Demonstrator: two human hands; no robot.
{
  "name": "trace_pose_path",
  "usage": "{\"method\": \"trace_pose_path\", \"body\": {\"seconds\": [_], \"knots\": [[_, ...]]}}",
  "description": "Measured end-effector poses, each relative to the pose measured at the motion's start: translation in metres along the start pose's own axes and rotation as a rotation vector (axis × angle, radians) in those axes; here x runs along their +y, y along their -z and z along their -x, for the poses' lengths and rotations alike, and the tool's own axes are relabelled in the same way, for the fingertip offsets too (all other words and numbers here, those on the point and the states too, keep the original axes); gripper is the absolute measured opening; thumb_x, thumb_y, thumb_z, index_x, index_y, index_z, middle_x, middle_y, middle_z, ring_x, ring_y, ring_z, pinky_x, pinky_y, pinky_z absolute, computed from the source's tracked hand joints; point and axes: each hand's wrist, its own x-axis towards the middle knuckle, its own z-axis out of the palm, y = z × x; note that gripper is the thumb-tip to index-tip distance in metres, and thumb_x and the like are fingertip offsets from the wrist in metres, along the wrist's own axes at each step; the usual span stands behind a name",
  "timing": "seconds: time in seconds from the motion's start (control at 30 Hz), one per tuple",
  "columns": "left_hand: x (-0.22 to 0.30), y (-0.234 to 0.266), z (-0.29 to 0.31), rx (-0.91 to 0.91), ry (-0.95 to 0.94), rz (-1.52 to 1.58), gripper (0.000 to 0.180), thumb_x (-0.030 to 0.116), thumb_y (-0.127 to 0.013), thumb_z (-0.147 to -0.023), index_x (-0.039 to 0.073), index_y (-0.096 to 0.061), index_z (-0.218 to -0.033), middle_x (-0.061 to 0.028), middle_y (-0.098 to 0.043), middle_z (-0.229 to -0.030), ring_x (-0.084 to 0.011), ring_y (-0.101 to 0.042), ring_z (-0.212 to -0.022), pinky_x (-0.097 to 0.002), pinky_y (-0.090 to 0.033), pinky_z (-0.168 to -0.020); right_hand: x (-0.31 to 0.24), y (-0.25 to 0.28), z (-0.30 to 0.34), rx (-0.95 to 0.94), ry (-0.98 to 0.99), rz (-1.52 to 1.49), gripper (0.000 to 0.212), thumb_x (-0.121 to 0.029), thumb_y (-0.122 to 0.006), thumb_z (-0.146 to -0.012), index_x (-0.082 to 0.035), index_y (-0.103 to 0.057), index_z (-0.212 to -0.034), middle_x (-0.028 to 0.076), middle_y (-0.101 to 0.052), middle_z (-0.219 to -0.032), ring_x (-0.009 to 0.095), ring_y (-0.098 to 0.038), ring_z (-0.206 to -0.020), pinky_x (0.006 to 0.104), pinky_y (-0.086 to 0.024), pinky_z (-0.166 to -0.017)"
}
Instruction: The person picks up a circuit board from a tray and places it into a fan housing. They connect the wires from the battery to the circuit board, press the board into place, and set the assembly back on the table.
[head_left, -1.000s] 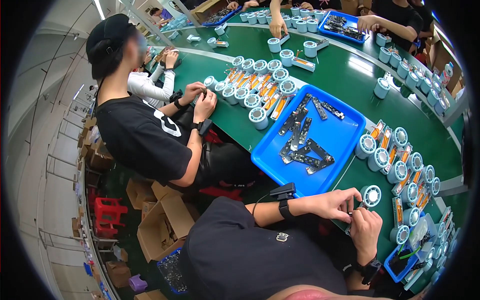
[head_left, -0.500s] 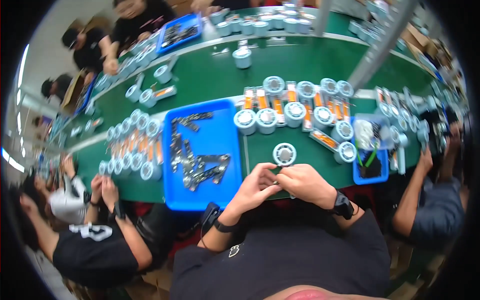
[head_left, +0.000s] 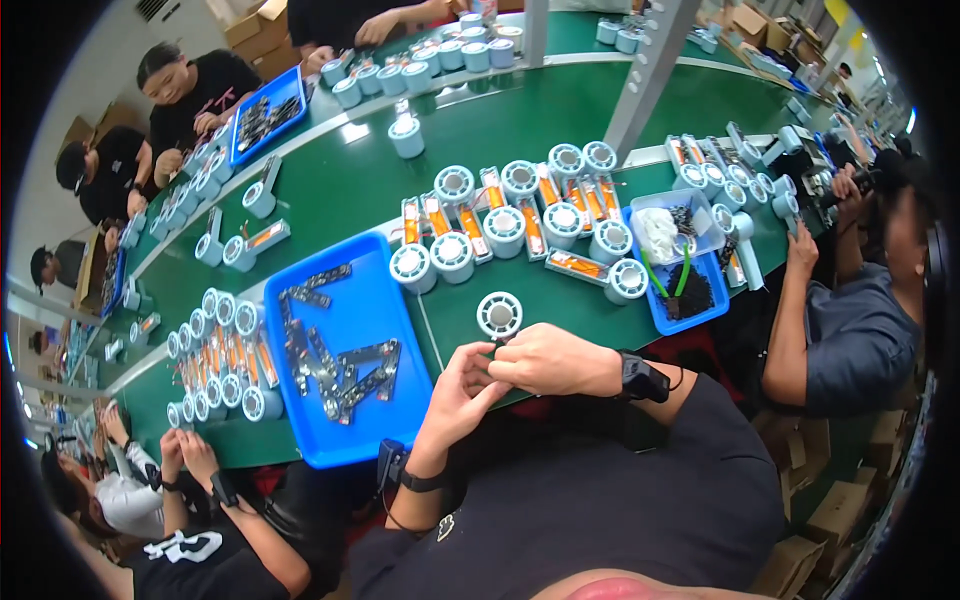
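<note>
A light-blue handheld fan body [head_left: 499, 314] with a round slotted head lies in front of me at the table's near edge. My right hand [head_left: 555, 360] is closed just below its head, knuckles up, covering where a handle would be. Close against it, my left hand [head_left: 455, 395] has thumb and fingers bent together at the right fingertips. Whatever the fingers pinch is hidden or too small to make out. To the left, a blue tray [head_left: 405, 345] holds several dark circuit board strips [head_left: 370, 370].
Beyond my hands stand rows of fan bodies [head_left: 505, 230] with orange-filled handles. On the right, a blue bin [head_left: 690, 318] holds small black parts, green-handled tweezers [head_left: 655, 275] and a clear box [head_left: 705, 225]. A metal post [head_left: 645, 85] rises behind. Co-workers sit on both sides and across.
The view has swung, so the table and everything on it sit further left in the picture. My hands stay together beside the same fan body, with little change of pose.
</note>
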Motion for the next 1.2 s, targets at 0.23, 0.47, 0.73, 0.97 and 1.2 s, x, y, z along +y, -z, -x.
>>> {"method": "trace_pose_path", "body": {"seconds": [0.23,0.47,0.73,0.97,1.2], "knots": [[-0.002,-0.002,0.004,-0.009,-0.043,0.008,0.047,-0.005,-0.073,-0.09,0.0,-0.052,-0.132,-0.0093,-0.063,-0.11,-0.0143,-0.068,-0.096,-0.0269,-0.058,-0.083,-0.009,-0.004,0.006,0.025,-0.034,-0.047,0.013,-0.008,-0.067,-0.085,-0.005,-0.055,-0.088,0.009,-0.063,-0.077,0.03,-0.068,-0.073,0.0413,-0.054,-0.065],[0.025,-0.018,0.003,0.216,-0.329,-0.696,0.029,-0.005,-0.077,-0.082,0.002,-0.071,-0.11,-0.0115,-0.068,-0.104,-0.0254,-0.068,-0.101,-0.0375,-0.055,-0.086,-0.01,0.004,0.019,0.209,-0.515,-0.685,0.025,0.004,-0.066,-0.089,0.0,-0.056,-0.112,0.012,-0.072,-0.097,0.027,-0.073,-0.088,0.0355,-0.058,-0.077],[0.009,-0.014,-0.008,0.331,-0.384,-0.649,0.044,-0.001,-0.079,-0.081,0.009,-0.066,-0.122,-0.0108,-0.071,-0.11,-0.0348,-0.066,-0.11,-0.0472,-0.046,-0.106,-0.004,-0.029,0.02,0.531,-0.477,-0.408,0.013,0.006,-0.069,-0.089,0.003,-0.068,-0.102,0.014,-0.075,-0.092,0.026,-0.076,-0.082,0.0323,-0.059,-0.069],[0.015,-0.013,-0.003,0.291,-0.402,-0.636,0.04,-0.01,-0.078,-0.078,0.0,-0.068,-0.116,-0.013,-0.069,-0.113,-0.0254,-0.069,-0.109,-0.0354,-0.056,-0.094,-0.008,-0.038,0.011,0.534,-0.347,-0.293,0.014,0.007,-0.074,-0.083,0.003,-0.074,-0.096,0.014,-0.075,-0.091,0.027,-0.074,-0.075,0.0323,-0.057,-0.064],[0.008,-0.016,-0.011,0.315,-0.429,-0.474,0.034,-0.005,-0.08,-0.076,0.002,-0.071,-0.109,-0.0137,-0.072,-0.108,-0.0294,-0.072,-0.1,-0.0357,-0.058,-0.088,0.002,-0.033,0.014,0.54,-0.19,-0.315,0.022,0.008,-0.073,-0.078,0.002,-0.074,-0.099,0.014,-0.074,-0.087,0.027,-0.072,-0.07,0.033,-0.056,-0.06]]}}
